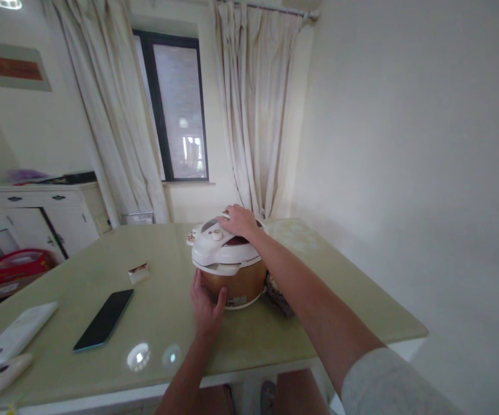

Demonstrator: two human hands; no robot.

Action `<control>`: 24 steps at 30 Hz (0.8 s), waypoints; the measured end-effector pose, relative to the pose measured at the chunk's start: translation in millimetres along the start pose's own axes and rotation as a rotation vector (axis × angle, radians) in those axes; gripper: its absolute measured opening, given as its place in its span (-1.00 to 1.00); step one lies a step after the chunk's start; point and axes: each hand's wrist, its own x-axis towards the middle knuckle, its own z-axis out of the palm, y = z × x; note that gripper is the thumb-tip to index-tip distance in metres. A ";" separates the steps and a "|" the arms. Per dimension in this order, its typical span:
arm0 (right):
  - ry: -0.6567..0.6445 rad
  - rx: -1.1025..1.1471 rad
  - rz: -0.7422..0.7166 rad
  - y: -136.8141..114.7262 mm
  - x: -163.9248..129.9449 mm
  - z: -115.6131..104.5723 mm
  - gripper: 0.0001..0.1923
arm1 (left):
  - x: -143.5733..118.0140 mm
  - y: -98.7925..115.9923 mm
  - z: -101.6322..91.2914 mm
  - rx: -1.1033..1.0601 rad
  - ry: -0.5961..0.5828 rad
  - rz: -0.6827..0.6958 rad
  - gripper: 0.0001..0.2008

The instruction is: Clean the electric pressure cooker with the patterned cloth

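A pressure cooker (236, 279) with a golden-brown body and a white lid (214, 245) stands on the pale green table (167, 323). My right hand (238, 222) lies on top of the lid, fingers curled over its handle. My left hand (206, 305) is pressed against the near lower side of the cooker's body, thumb spread to the right. A dark bundle, perhaps the cord (279, 297), lies behind my right forearm beside the cooker.
A black phone (104, 320) lies on the table to the left, with a small wrapped packet (139, 272) beyond it and white remotes (13, 337) at the near left edge. A wall runs along the right; curtains, a window and a white cabinet (45, 213) stand behind.
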 end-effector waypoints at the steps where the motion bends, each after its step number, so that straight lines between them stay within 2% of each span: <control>1: -0.041 0.032 -0.032 3.5 0.5 -2.3 -0.41 | 0.2 -0.1 -0.2 -0.002 -0.002 -0.006 -0.13; 4: -0.115 0.133 -0.113 13.7 -1.0 -6.7 -0.40 | 1.2 -0.3 -1.0 -0.006 -0.006 -0.035 -0.12; 9: 0.005 0.225 -0.092 19.8 -11.6 2.2 -0.39 | 1.8 -2.7 -1.3 -0.003 -0.014 -0.052 -0.10; 14: 0.091 0.353 -0.070 21.3 -16.6 9.2 -0.52 | 2.1 -4.4 0.0 -0.072 -0.040 -0.151 -0.05; 19: 0.125 0.467 -0.022 28.3 -14.1 11.8 -0.49 | 4.5 -9.8 2.9 -0.160 -0.097 -0.207 0.02; 24: 0.096 0.406 -0.077 29.8 -11.1 14.4 -0.44 | 4.8 -17.4 5.1 -0.140 -0.094 -0.205 0.01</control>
